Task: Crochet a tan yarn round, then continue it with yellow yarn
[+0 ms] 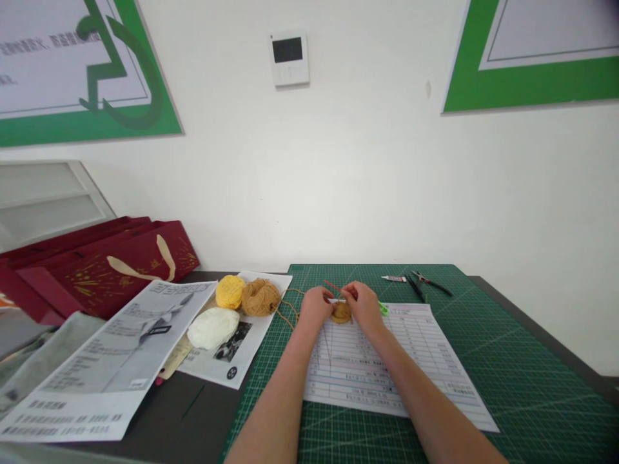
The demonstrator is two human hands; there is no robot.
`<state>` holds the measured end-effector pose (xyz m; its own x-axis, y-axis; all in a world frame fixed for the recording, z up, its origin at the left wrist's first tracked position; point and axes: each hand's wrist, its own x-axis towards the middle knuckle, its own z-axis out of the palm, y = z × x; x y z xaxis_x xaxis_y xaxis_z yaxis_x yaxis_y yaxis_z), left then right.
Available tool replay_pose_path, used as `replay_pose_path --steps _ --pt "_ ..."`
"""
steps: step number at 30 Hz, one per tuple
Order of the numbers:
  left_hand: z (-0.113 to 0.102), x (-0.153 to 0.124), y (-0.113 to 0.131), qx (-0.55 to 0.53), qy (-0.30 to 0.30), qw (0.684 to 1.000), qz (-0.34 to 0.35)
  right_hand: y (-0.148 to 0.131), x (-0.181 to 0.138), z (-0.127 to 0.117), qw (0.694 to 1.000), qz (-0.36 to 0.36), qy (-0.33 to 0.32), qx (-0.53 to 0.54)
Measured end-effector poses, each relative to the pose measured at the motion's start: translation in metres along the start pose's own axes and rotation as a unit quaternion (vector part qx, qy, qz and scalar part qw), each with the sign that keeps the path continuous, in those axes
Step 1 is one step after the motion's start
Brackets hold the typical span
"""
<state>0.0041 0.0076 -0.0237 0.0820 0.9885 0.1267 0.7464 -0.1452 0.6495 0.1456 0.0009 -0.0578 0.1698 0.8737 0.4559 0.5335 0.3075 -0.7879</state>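
Note:
A small round tan crochet piece (341,313) lies between my two hands, over a printed sheet (387,367) on the green cutting mat (507,361). My left hand (315,305) is closed and pinches the piece at its left edge. My right hand (363,304) is closed on a thin red crochet hook (331,285) that slants up to the left over the piece. Tan yarn (289,309) runs from the piece to a tan yarn ball (260,297).
A yellow yarn ball (229,291) and a white one (213,327) lie on printed sheets (111,367) at left. Dark red gift bags (101,264) stand by the wall. A small tube (394,278) and pliers (430,282) lie at the mat's far edge.

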Motion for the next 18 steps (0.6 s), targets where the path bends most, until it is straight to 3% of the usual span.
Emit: replay_pose_path --steps 9,18 --pt "-0.0007 -0.0006 0.0038 -0.059 0.031 0.998 0.001 -0.0015 0.0006 0.0027 0.986 0.088 0.018 0.141" --pt "0.0044 0.0029 -0.0053 -0.184 0.077 0.980 -0.027 0.0032 0.0028 0.0059 0.986 0.087 0.038 0.136"
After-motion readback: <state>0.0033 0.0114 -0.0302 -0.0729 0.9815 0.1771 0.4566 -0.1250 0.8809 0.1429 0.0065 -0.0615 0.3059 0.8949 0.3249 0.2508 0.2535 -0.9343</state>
